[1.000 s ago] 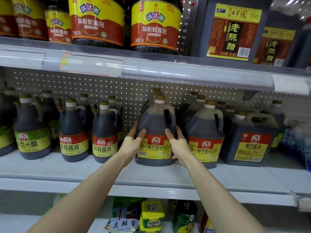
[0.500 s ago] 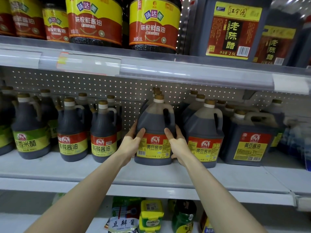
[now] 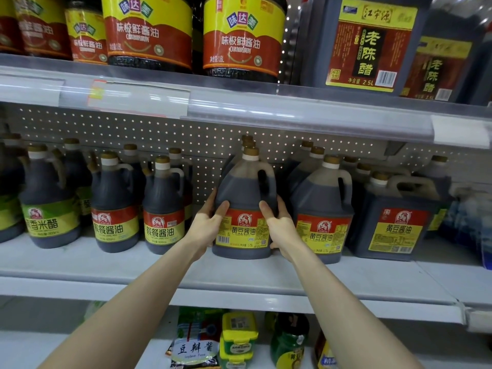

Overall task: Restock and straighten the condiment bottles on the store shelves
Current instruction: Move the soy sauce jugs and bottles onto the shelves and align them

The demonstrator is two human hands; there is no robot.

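1. The smaller soy sauce bottles (image 3: 114, 206) at the left of the middle shelf (image 3: 106, 265) stand upright, labels forward.
2. The left hand (image 3: 206, 227) grips the left flank of the big soy sauce jug (image 3: 243, 190), with its thumb on the front and its fingers curled round behind.
3. That jug stands upright and appears to rest on the shelf, label facing out (its handle sits to the right).
4. The right hand (image 3: 281, 227) clasps the jug's right flank likewise, just beside the neighbouring jug (image 3: 322, 209).
5. The step in hand, as I judge it, is squaring this jug within its row. The next move probably calls for a small twist or slide to line it up with the neighbour, then a release that does not tip it.
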